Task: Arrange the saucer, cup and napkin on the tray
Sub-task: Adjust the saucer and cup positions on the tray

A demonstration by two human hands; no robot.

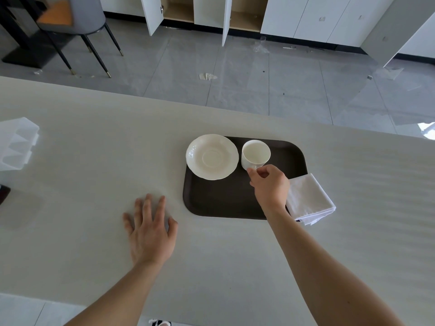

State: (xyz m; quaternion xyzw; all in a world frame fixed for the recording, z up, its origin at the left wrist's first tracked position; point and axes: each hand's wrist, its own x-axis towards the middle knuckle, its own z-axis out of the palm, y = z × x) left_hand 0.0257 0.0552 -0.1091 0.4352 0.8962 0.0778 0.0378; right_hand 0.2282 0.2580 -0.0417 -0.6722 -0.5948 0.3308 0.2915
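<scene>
A dark brown tray (pixel 221 198) lies on the pale table. A cream saucer (pixel 211 156) rests on the tray's far left corner, its edge overhanging the rim. To its right an empty cream cup (pixel 255 154) stands upright on the tray. My right hand (pixel 270 184) pinches the cup's handle on the near side. A folded white napkin (pixel 309 198) lies over the tray's right edge, partly on the table. My left hand (pixel 150 229) rests flat on the table, fingers spread, left of the tray.
A clear plastic container (pixel 17 143) sits at the table's left edge, with a dark object (pixel 3 192) below it. Beyond the table's far edge are grey floor tiles, a chair (pixel 77 22) and white cabinets with open doors.
</scene>
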